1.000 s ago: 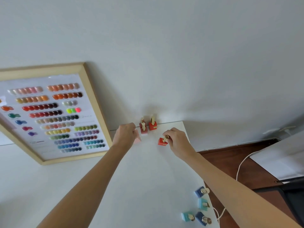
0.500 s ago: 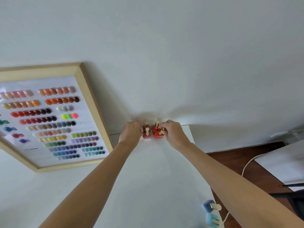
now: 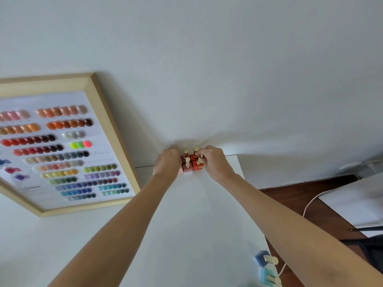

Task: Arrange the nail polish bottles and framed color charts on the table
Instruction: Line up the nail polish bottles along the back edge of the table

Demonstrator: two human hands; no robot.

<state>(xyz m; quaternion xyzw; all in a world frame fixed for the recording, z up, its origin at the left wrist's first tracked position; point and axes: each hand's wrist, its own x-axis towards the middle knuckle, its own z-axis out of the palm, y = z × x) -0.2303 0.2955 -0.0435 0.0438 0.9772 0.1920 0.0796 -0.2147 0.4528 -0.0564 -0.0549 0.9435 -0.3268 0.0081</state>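
Two hands [image 3: 168,162] [image 3: 214,161] at table's [image 3: 186,224] far edge.

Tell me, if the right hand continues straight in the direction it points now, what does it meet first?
The right hand points toward the cluster of red bottles, and its fingers already touch their gold caps. Behind the bottles comes the white wall, probably close, though depth is unclear.

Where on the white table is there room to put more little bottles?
The middle of the table is bare, between the two forearms. It is crowded at the far edge, where both hands bunch the red and pink bottles, and near the right edge by the blue bottles.
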